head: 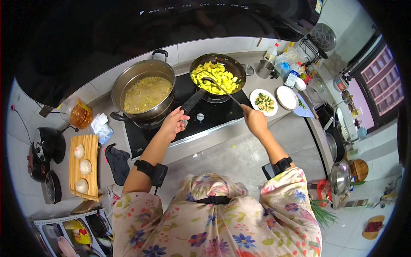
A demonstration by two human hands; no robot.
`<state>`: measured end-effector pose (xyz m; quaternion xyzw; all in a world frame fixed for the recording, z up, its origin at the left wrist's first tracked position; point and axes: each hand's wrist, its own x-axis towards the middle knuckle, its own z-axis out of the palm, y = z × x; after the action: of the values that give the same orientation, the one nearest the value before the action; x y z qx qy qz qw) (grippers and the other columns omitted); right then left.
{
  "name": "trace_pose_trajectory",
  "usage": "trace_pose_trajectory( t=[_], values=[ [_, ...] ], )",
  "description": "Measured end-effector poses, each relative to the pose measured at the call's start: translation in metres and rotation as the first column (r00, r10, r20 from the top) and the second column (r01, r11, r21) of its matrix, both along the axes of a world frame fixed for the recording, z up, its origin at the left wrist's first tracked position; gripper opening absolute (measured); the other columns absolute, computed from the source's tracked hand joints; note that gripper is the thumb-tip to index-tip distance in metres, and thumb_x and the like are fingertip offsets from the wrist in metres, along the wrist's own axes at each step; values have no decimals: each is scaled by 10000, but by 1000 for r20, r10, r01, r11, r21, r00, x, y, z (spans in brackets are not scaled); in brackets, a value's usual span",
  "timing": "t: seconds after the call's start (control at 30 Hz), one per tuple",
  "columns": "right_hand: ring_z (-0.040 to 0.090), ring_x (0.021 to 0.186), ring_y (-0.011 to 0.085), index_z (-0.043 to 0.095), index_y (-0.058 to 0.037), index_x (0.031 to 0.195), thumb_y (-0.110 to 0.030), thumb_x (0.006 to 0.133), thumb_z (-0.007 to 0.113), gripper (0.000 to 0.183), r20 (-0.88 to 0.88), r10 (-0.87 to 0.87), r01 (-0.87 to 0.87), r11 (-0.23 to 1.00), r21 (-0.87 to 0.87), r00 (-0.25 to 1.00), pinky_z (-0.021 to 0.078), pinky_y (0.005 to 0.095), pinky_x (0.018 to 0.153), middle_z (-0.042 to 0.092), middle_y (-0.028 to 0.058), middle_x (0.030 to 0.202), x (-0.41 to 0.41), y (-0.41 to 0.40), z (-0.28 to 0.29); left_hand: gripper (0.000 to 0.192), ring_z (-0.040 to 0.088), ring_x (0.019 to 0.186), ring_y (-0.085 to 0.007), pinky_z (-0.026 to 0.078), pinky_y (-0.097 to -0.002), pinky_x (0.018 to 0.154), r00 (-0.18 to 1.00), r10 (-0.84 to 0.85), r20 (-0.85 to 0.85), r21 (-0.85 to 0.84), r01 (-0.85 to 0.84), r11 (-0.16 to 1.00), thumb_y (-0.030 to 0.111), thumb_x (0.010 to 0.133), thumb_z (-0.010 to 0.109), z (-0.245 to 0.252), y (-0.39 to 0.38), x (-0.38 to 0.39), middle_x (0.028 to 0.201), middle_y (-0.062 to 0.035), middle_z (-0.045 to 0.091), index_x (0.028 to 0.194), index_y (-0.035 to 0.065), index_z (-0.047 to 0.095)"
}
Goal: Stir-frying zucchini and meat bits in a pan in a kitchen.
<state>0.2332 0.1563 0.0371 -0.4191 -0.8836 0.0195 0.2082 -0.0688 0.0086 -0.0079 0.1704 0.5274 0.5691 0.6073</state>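
My left hand (173, 123) grips the end of the wok's dark wrapped handle (192, 102), its lower fingers loosely curled beside a stove knob (185, 122). In my right hand (256, 120) is the thin metal handle of a cooking spatula (227, 92). Its dark head rests among yellow-green chopped vegetable pieces (213, 73) in the wok (239, 64). The wok stands on the right burner of a black glass gas stove (224, 110). Left of it, a large steel pot (117, 85) holds a cloudy yellowish soup or porridge (147, 93).
A plate of chopped food (264, 102), a white bowl (287, 98) and a knife (308, 104) lie at right. Left are three buns (85, 167) on a bamboo board (75, 181), an oil bottle (81, 114) and a dark cloth (118, 163). A black range hood (179, 25) overhangs the stove.
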Motion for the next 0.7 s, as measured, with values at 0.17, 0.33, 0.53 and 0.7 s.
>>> trace_pose_trajectory(
  t=[0.17,0.33,0.53,0.7],
  values=[
    [640,679,344,678,-154,1076,-109,808,605,282,35,54,-55,998,32,998,515,441,636,653,183,762,29,-1,68,468,508,656,-83,446,-238,591,1000,17,0,-18,-17,1000,274,956,519,7,-3,0,996,-61,622,1379,143,369],
    [646,671,331,702,-190,1042,-104,811,574,278,203,30,-36,999,24,979,518,439,626,655,173,750,49,-17,127,443,495,642,-72,439,-237,598,1000,23,0,-12,-23,1000,272,958,509,3,-6,-1,988,-53,613,1368,153,391],
    [653,689,325,641,-125,1079,-53,818,486,312,267,-9,-3,999,44,964,520,437,616,658,176,789,26,14,45,424,488,634,-63,429,-229,593,999,37,-21,-24,-37,999,277,960,499,10,-2,7,979,-40,605,1360,167,409],
    [658,754,336,609,-104,1115,-50,821,486,324,168,-76,77,997,0,983,526,434,654,657,185,831,7,30,4,439,495,635,-65,438,-227,590,999,18,-44,-34,-20,999,282,956,508,14,1,11,985,-35,617,1364,162,400]
  ],
)
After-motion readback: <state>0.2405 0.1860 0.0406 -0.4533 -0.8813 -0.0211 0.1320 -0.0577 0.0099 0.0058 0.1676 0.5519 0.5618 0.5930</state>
